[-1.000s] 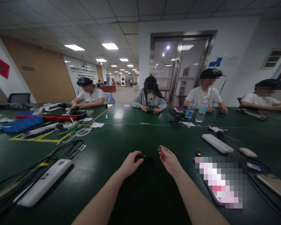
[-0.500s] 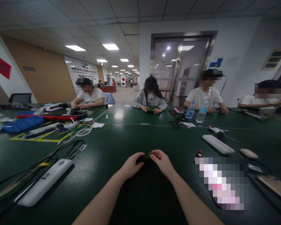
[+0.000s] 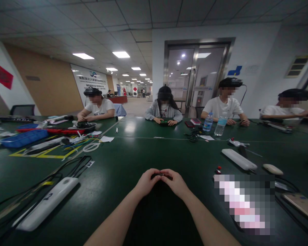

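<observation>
Both forearms reach forward over the dark green table (image 3: 113, 212), and the hands meet in the middle. My left hand (image 3: 146, 183) is closed, its thumb and fingers bent around a small dark object (image 3: 161, 175). From the other side my right hand (image 3: 176, 183) pinches at the same spot, its fingertips touching or nearly touching those of the left. The fingers hide most of the object, and its kind cannot be made out.
A white power strip (image 3: 50, 203) with black cables lies at left, another power strip (image 3: 238, 159) at right. Near it are a computer mouse (image 3: 272, 169), a phone (image 3: 303, 205) and a blurred-out item. Blue trays (image 3: 25, 137), water bottles (image 3: 221, 124) and several seated people are farther off.
My hands have drawn together, and the fingertips now meet around the dark object, which shows less than before. The view has tilted slightly upward.
</observation>
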A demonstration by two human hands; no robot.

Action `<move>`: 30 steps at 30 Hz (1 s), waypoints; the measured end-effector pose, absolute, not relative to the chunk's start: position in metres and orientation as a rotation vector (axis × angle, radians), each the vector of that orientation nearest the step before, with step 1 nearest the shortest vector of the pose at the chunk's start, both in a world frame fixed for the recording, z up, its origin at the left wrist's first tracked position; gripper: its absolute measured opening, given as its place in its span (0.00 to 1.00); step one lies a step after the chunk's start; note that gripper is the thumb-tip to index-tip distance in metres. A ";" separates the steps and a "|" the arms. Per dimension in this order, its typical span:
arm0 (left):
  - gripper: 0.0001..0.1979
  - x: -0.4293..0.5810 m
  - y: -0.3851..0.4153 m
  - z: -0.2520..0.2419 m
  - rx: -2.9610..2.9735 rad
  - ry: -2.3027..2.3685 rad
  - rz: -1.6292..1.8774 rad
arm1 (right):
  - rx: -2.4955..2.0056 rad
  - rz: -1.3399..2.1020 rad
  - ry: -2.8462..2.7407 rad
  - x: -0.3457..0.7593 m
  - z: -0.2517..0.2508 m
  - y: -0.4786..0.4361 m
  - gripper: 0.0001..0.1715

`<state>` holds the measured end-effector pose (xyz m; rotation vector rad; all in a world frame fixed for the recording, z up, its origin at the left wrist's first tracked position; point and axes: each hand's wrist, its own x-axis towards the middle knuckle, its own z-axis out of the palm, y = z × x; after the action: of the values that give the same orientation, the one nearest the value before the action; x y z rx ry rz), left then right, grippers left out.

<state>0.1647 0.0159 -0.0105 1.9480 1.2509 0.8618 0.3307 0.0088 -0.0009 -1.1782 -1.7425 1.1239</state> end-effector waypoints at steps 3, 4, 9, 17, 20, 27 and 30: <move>0.11 0.163 0.017 -0.010 1.941 1.214 0.844 | -1.178 1.152 -1.734 0.332 -0.002 0.009 0.17; 0.11 0.162 0.017 -0.009 1.944 1.202 0.837 | -1.177 1.160 -1.728 0.332 -0.003 0.009 0.17; 0.11 0.162 0.015 -0.007 1.951 1.271 0.822 | -1.160 1.193 -1.671 0.332 -0.006 0.013 0.17; 0.09 0.151 0.010 -0.001 2.119 1.379 0.709 | -1.224 1.249 -1.398 0.343 -0.001 0.016 0.16; 0.10 0.126 0.011 0.000 2.128 1.477 0.670 | -1.238 1.283 -1.335 0.346 -0.003 0.018 0.15; 0.13 0.003 -0.002 -0.001 1.979 2.081 0.586 | -1.231 1.324 -1.284 0.348 -0.011 0.024 0.16; 0.14 -0.040 -0.017 -0.004 1.863 2.399 0.588 | -1.237 1.335 -1.271 0.348 -0.012 0.025 0.16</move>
<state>-0.0403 -0.0173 -0.0038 1.8634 2.3994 0.5880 0.3477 0.0255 -0.0119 -1.2372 -1.2712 1.3352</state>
